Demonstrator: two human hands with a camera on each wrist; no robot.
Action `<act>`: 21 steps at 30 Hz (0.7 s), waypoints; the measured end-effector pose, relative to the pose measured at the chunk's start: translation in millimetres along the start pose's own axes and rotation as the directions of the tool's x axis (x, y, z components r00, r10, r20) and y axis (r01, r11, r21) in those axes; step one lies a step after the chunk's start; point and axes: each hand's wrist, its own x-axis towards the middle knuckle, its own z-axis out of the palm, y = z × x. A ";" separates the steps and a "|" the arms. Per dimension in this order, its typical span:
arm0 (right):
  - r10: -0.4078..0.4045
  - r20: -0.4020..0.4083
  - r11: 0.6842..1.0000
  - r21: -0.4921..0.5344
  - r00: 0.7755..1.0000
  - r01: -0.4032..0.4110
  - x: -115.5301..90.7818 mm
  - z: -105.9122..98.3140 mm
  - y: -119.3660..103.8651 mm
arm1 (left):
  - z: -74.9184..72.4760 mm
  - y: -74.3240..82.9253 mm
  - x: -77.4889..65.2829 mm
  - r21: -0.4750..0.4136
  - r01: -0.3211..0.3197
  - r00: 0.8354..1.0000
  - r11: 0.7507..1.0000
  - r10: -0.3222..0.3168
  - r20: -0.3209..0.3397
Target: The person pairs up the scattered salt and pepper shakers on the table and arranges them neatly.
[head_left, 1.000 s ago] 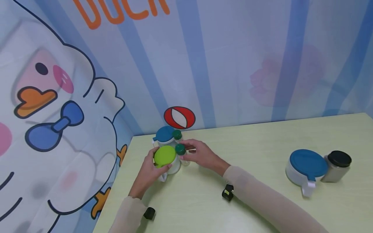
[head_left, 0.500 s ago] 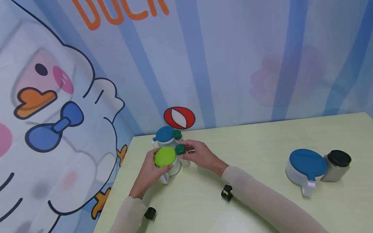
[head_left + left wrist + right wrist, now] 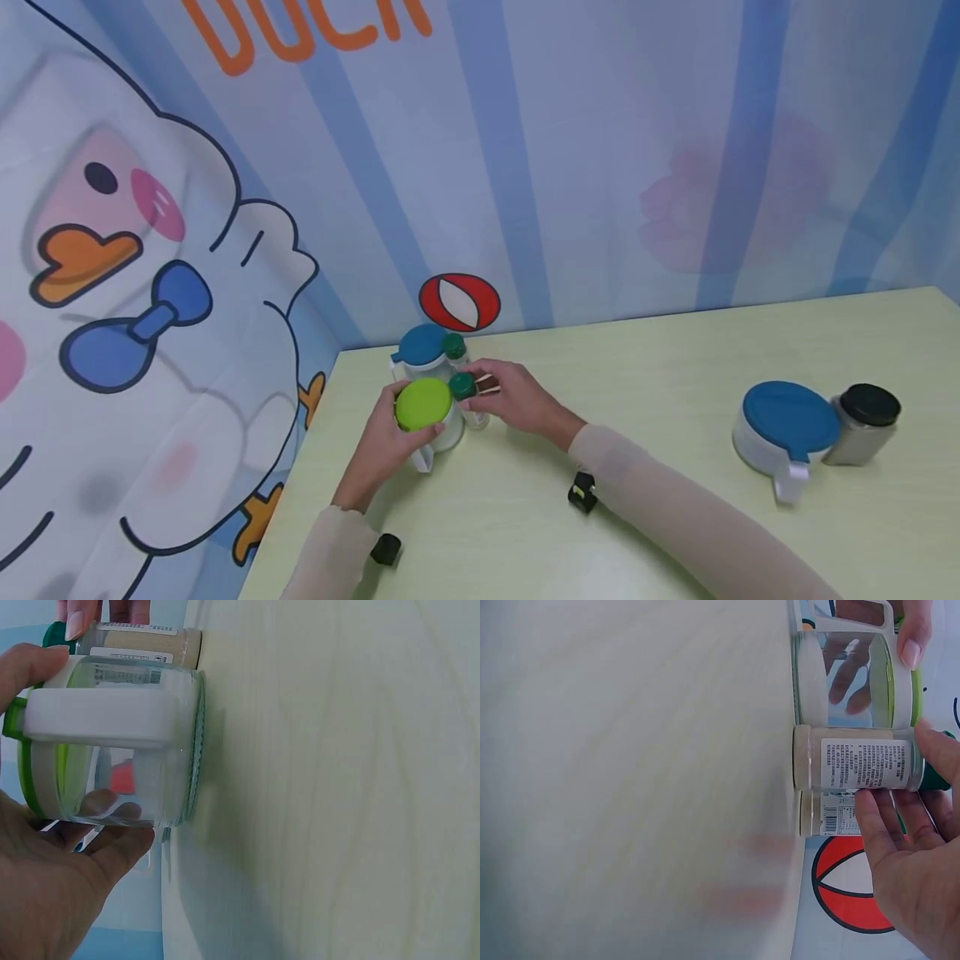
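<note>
My left hand (image 3: 382, 446) grips a clear glass jar (image 3: 142, 784) with a lime-green lid and a white handle, thumb on the near side and fingers round the far side. The jar stands upright on the table, its handle toward me. Right beside it, my right hand (image 3: 517, 400) holds a spice bottle (image 3: 862, 759) by its upper part, thumb near the dark green cap. Tan powder and a printed label show on it. A second green-capped spice bottle (image 3: 832, 814) stands just behind, partly hidden. Also behind is a blue-lidded jar (image 3: 422, 346).
The pale wooden table (image 3: 637, 375) meets a blue striped backdrop (image 3: 600, 167) at its far edge. To the right stand another blue-lidded jar (image 3: 791, 425) with a white handle and a black-lidded square jar (image 3: 866, 429), side by side.
The lime-lidded jar has shifted very slightly toward me in my left hand. My right hand stays on the spice bottle, nearly still.
</note>
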 end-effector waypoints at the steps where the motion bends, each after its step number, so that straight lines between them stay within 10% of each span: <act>1: 0.000 0.003 1.000 -0.004 1.000 0.000 0.2 -0.6 -0.2 | 0.1 -0.4 0.2 -0.003 -0.001 1.000 1.000 0.001 0.001; 21: 0.004 0.016 0.997 -0.082 1.000 -0.002 3.4 -4.2 -3.2 | 2.0 0.2 0.2 0.009 0.007 1.000 1.000 -0.007 0.012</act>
